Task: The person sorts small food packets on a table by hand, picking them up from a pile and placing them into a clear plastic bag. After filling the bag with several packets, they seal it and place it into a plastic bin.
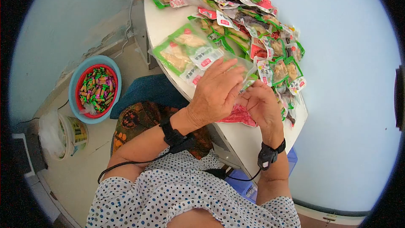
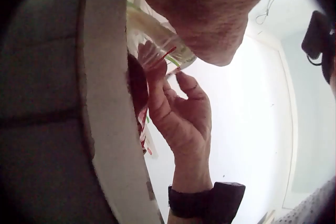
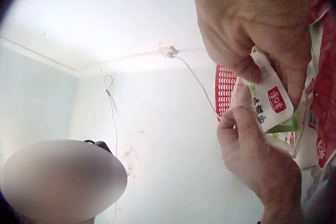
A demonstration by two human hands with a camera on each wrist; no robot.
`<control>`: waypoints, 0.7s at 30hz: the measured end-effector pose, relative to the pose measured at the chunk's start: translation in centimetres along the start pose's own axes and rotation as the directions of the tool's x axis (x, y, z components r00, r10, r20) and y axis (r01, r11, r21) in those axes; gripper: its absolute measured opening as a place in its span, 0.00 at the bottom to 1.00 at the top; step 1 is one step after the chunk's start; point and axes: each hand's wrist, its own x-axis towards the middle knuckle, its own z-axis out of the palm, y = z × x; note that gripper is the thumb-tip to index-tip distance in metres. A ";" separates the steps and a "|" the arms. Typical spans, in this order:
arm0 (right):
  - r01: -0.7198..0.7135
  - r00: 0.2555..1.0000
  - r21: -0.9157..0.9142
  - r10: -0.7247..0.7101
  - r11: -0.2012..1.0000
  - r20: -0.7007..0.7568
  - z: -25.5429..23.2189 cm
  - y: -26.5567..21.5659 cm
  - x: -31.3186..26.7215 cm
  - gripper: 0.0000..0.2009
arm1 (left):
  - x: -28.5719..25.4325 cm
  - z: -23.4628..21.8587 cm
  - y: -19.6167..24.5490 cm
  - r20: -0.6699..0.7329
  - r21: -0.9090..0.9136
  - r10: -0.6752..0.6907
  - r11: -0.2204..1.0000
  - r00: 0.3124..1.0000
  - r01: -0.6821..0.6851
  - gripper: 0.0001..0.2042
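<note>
A large clear plastic bag with several green-edged food packets inside lies over the near edge of the table. My left hand is on the bag's right end; in the right wrist view its thumb and fingers pinch the edge of the bag's mouth. Beside it, my right hand holds a small packet with a white label and red logo between thumb and fingers, right at that mouth. The packet's lower part is hidden by the hands and plastic.
A heap of similar packets covers the far and right side of the white table. Red printed plastic lies under the hands. On the floor at left stand a blue basin holding a red basin of small wrapped items and a bucket.
</note>
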 end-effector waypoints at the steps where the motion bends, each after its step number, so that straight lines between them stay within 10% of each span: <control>1: 0.011 1.000 0.095 -0.011 0.995 0.002 0.2 0.0 -0.1 0.14 | -0.2 0.0 0.0 0.002 -0.003 0.002 1.000 1.000 -0.002 0.08; 7: 0.067 0.987 -0.247 -0.101 0.967 -0.125 1.8 -0.4 -0.2 0.15 | -0.4 0.3 0.4 0.015 0.015 0.017 1.000 1.000 -0.017 0.11; 16: 0.144 0.963 -0.089 -0.160 0.986 -0.218 2.4 0.4 -1.4 0.23 | 0.7 -0.1 1.4 0.001 0.004 -0.081 0.997 0.997 0.081 0.09; 21: 0.039 0.999 0.088 -0.040 0.995 0.009 1.3 1.2 -0.5 0.21 | 0.9 0.2 1.4 -0.002 -0.013 -0.084 0.996 0.996 0.084 0.07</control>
